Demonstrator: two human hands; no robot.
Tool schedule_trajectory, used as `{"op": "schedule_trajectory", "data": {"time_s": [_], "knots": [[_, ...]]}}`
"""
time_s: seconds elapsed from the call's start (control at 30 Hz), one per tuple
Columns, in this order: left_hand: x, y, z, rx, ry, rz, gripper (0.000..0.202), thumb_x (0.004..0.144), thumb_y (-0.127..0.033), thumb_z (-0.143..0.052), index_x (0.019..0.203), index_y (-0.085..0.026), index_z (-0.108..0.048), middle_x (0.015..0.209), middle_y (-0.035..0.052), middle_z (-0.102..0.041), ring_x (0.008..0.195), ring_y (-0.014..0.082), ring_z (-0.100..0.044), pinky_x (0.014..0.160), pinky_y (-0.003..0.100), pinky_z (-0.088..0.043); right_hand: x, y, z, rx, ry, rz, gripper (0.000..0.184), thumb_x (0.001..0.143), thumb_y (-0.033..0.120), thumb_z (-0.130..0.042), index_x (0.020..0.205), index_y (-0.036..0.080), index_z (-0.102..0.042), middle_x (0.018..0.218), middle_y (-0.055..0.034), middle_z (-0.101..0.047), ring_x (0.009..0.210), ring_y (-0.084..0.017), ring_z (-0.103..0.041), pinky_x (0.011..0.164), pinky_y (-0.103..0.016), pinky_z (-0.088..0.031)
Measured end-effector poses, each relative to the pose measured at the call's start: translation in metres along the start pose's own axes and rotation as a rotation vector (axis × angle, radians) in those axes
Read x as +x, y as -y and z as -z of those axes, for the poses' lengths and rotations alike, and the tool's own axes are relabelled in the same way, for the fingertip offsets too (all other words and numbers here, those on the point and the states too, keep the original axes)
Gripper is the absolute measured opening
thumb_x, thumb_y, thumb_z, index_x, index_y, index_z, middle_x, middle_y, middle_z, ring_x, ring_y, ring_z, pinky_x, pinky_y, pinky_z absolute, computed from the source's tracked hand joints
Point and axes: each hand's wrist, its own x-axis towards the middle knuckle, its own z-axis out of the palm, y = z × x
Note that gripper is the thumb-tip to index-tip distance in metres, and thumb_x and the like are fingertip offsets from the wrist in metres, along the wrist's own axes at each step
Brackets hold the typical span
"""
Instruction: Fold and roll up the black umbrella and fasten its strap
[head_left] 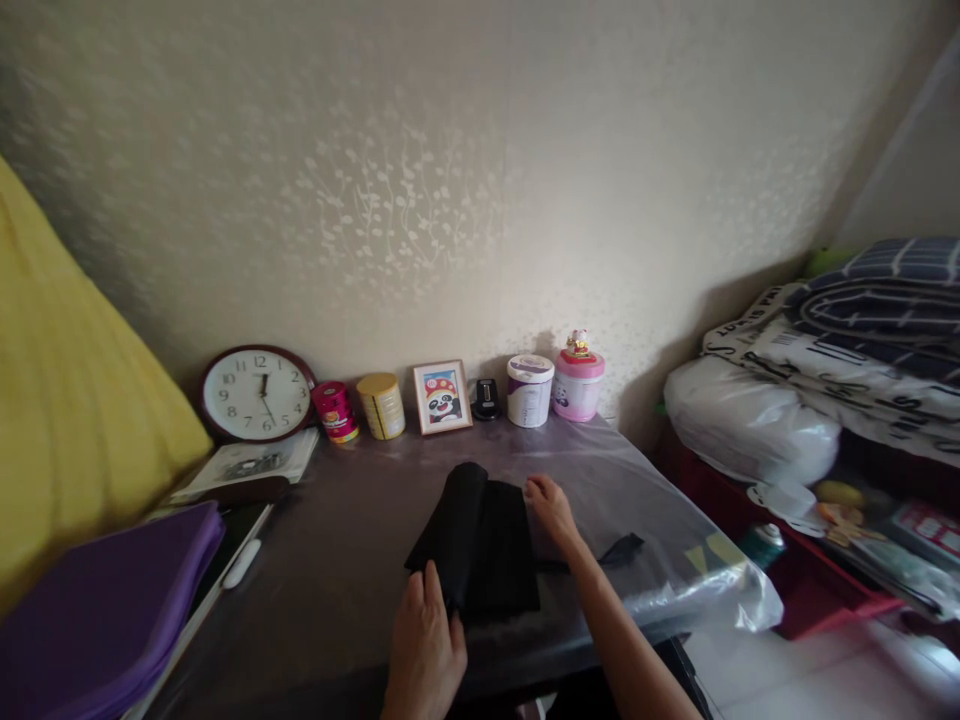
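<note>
Holding the near end of a partly rolled black fabric bundle [506,550] on the plastic-covered dark table [337,570], my left hand [427,635] sits at seven o'clock; my right hand [551,508], fingers curled, meets its two-o'clock edge (from my remote post, I cannot tell whether it grips).

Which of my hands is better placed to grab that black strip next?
Probably your right hand: its forearm crosses the narrow black fabric strip in this view. Your left hand sits farther away, at the near end of the rolled black fabric bundle.
</note>
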Motion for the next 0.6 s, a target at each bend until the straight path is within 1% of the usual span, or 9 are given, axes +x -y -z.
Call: {"op": "schedule_trajectory", "data": {"time_s": [0.03,0.1,0.23,0.33,0.43,0.6], "knots": [[0.0,0.001,-0.001,-0.009,-0.021,-0.003,0.053,0.083,-0.015,-0.032,0.132,0.004,-0.027,0.131,0.0247,-0.04,0.121,0.0282,-0.043,0.099,0.036,-0.035,-0.006,-0.006,0.005,0.021,0.026,-0.035,0.024,0.079,0.026,-0.045,0.09,0.017,-0.064,0.083,-0.0067,-0.067,0.079,-0.019,-0.063,0.071,-0.032,-0.05],[0.0,0.002,-0.003,-0.028,-0.065,-0.005,0.052,0.083,-0.016,-0.031,0.132,0.003,-0.028,0.129,0.0237,-0.041,0.119,0.0271,-0.045,0.097,0.036,-0.037,-0.017,-0.013,0.01,0.065,0.074,-0.092,0.024,0.078,0.028,-0.045,0.087,0.016,-0.064,0.075,-0.0046,-0.066,0.069,-0.017,-0.063,0.058,-0.028,-0.051],[0.0,0.003,-0.005,-0.051,-0.109,-0.01,0.051,0.082,-0.016,-0.031,0.131,0.0,-0.03,0.124,0.0202,-0.045,0.115,0.0244,-0.048,0.095,0.035,-0.039,-0.031,-0.012,0.007,0.168,0.127,-0.177,0.026,0.076,0.033,-0.049,0.087,0.016,-0.064,0.067,-0.0003,-0.061,0.06,-0.014,-0.06,0.047,-0.022,-0.046],[0.001,0.003,-0.005,-0.06,-0.104,-0.011,0.05,0.082,-0.016,-0.03,0.13,0.0,-0.03,0.124,0.0203,-0.044,0.115,0.024,-0.047,0.095,0.034,-0.039,-0.037,-0.003,0.004,0.155,0.121,-0.16,0.03,0.073,0.039,-0.053,0.091,0.017,-0.064,0.064,0.0006,-0.059,0.056,-0.014,-0.056,0.043,-0.021,-0.042],[0.001,0.002,-0.004,-0.063,-0.088,-0.001,0.051,0.082,-0.015,-0.029,0.13,0.002,-0.029,0.127,0.0229,-0.042,0.116,0.0254,-0.047,0.095,0.035,-0.038,-0.045,0.005,0.001,0.125,0.107,-0.141,0.037,0.07,0.042,-0.058,0.095,0.017,-0.063,0.068,-0.0013,-0.061,0.06,-0.016,-0.057,0.045,-0.022,-0.042],[0.0,0.001,-0.002,-0.079,-0.088,-0.012,0.052,0.083,-0.015,-0.029,0.131,0.003,-0.027,0.128,0.0232,-0.041,0.118,0.0253,-0.045,0.096,0.034,-0.037,-0.054,0.016,-0.005,0.205,0.201,-0.135,0.042,0.068,0.04,-0.062,0.103,0.017,-0.06,0.076,-0.0024,-0.064,0.064,-0.016,-0.059,0.048,-0.023,-0.043]]}}
